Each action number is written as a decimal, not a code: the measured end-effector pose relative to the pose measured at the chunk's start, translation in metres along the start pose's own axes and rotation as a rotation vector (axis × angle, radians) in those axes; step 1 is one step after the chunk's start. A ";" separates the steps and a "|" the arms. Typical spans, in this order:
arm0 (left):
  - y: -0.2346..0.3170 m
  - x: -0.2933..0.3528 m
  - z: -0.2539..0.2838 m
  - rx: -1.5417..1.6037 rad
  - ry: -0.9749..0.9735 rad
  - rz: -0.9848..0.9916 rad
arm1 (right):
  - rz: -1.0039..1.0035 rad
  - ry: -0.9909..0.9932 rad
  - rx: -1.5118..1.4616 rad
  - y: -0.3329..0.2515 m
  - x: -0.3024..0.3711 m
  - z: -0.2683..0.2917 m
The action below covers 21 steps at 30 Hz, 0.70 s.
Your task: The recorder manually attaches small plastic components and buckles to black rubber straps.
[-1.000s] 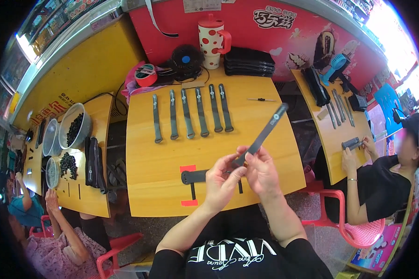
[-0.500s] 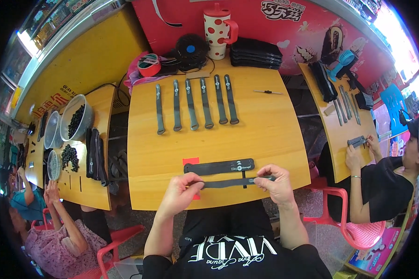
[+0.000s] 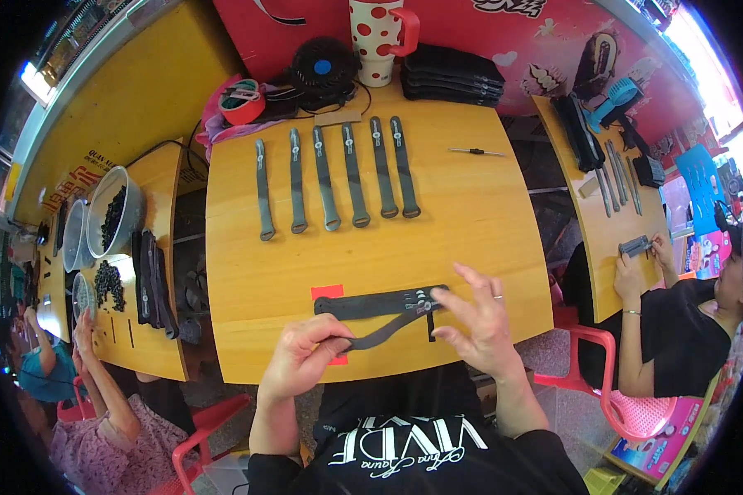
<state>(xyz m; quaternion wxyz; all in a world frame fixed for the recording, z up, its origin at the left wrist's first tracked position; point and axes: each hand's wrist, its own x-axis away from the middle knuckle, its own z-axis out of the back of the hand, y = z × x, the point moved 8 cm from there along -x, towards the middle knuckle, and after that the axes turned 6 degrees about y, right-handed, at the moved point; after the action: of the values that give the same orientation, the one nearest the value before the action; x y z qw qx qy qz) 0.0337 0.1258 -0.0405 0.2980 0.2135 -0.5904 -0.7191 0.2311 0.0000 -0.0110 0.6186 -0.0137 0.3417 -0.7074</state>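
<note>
My left hand (image 3: 302, 353) pinches one end of a narrow dark grey strap (image 3: 381, 334) near the table's front edge. The strap bows upward to the right, its far end crossing a wider dark strap (image 3: 357, 307) that lies flat. Beside that far end is my right hand (image 3: 482, 328), its fingers spread and slightly blurred; a fingertip is close to the strap, but I cannot tell if it touches. Red tape (image 3: 328, 292) shows on the table at the wide strap's left end. A short black strip (image 3: 431, 328) lies below its right end.
Several grey straps (image 3: 322, 177) lie in a row farther back, with a thin rod-like tool (image 3: 476, 152) to their right. Behind stand a fan (image 3: 320, 68), a spotted tumbler (image 3: 375, 41), a tape roll (image 3: 241, 106) and stacked black pouches (image 3: 452, 78). Co-workers sit at side tables.
My right hand has let go of the narrow strap and spread its fingers. The strap has gone from taut and level to slack and slanted. The view has shifted slightly.
</note>
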 end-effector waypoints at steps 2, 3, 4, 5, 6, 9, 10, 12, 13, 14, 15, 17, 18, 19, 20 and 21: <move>0.021 -0.004 -0.014 -0.046 -0.085 -0.107 | -0.002 -0.063 -0.085 -0.003 -0.001 -0.010; 0.039 -0.004 -0.023 -0.050 -0.118 -0.208 | 0.007 -0.129 -0.177 -0.006 -0.002 -0.018; 0.053 -0.002 -0.033 -0.054 -0.154 -0.310 | 0.009 -0.129 -0.178 -0.003 -0.002 -0.019; 0.054 0.002 -0.044 -0.038 -0.245 -0.273 | 0.043 -0.166 -0.178 -0.002 -0.001 -0.024; 0.055 0.004 -0.050 -0.040 -0.245 -0.275 | 0.076 -0.203 -0.177 0.000 0.000 -0.029; 0.056 0.011 -0.072 0.021 -0.383 -0.324 | 0.082 -0.193 -0.117 0.021 0.001 -0.025; 0.054 0.011 -0.077 0.018 -0.384 -0.323 | 0.082 -0.191 -0.119 0.025 0.002 -0.023; 0.056 0.009 -0.094 0.085 -0.416 -0.336 | 0.097 -0.207 -0.103 0.032 0.002 -0.022; 0.059 0.010 -0.101 0.084 -0.418 -0.358 | 0.102 -0.205 -0.104 0.033 0.000 -0.023; 0.060 0.009 -0.112 0.081 -0.414 -0.360 | 0.119 -0.201 -0.109 0.033 -0.001 -0.023; 0.060 0.008 -0.124 0.094 -0.402 -0.404 | 0.140 -0.199 -0.121 0.034 -0.002 -0.026; 0.056 0.004 -0.155 0.113 -0.397 -0.460 | 0.150 -0.197 -0.142 0.041 -0.003 -0.022; 0.051 0.003 -0.177 0.066 -0.421 -0.467 | 0.159 -0.193 -0.169 0.045 -0.004 -0.018; 0.046 0.000 -0.194 0.020 -0.441 -0.471 | 0.165 -0.196 -0.168 0.050 -0.003 -0.015; 0.041 -0.004 -0.205 0.020 -0.433 -0.473 | 0.171 -0.212 -0.185 0.054 -0.002 -0.014; 0.040 -0.007 -0.216 0.012 -0.450 -0.477 | 0.174 -0.229 -0.200 0.060 0.001 -0.012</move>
<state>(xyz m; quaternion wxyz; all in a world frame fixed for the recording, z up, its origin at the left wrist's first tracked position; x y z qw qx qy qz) 0.1884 -0.0303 -0.0480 -0.0183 0.1832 -0.5788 -0.7944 0.2772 0.0048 -0.0501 0.7080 -0.1259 0.3375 -0.6074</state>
